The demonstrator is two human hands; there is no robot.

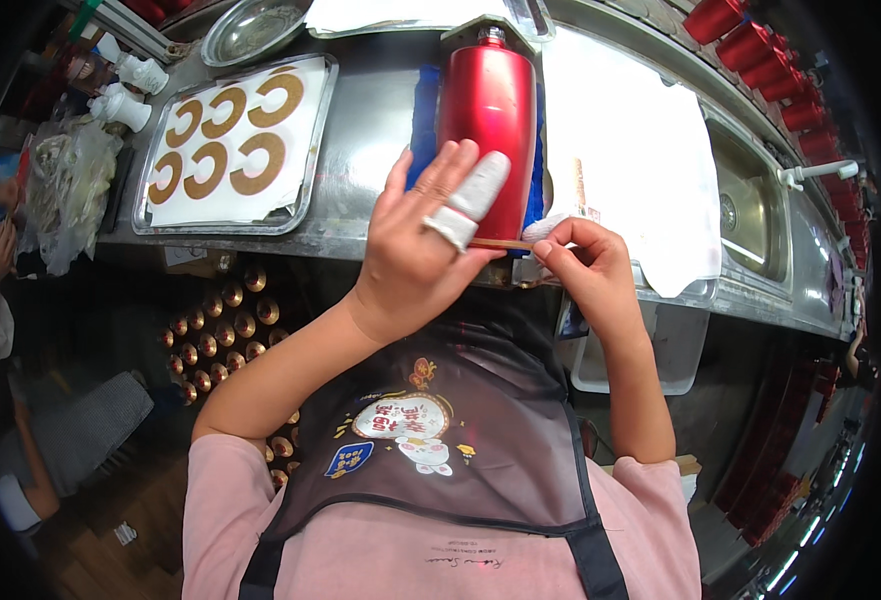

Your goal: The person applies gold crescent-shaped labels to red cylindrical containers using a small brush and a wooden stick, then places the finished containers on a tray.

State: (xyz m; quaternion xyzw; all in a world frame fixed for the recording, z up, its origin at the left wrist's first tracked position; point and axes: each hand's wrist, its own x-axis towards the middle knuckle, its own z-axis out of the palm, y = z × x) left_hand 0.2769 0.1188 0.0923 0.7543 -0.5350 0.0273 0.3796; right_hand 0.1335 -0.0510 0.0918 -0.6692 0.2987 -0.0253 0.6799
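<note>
A shiny red metal bottle lies on its side on a blue cloth, its neck pointing away from me. My left hand is at the bottle's near end, fingers stretched out beside and over its left side. White coverings wrap one finger and the base of that hand's fingers. A thin brown strip runs across the bottle's near end, close to my left thumb. My right hand pinches the strip's right end between thumb and fingertips. Whether my left thumb touches the strip is hard to tell.
On the left, a metal tray bears several gold C-shaped pieces on a white sheet. Behind it stands a metal bowl. White sheeting and a sink lie to the right. Several gold round pieces sit below the bench.
</note>
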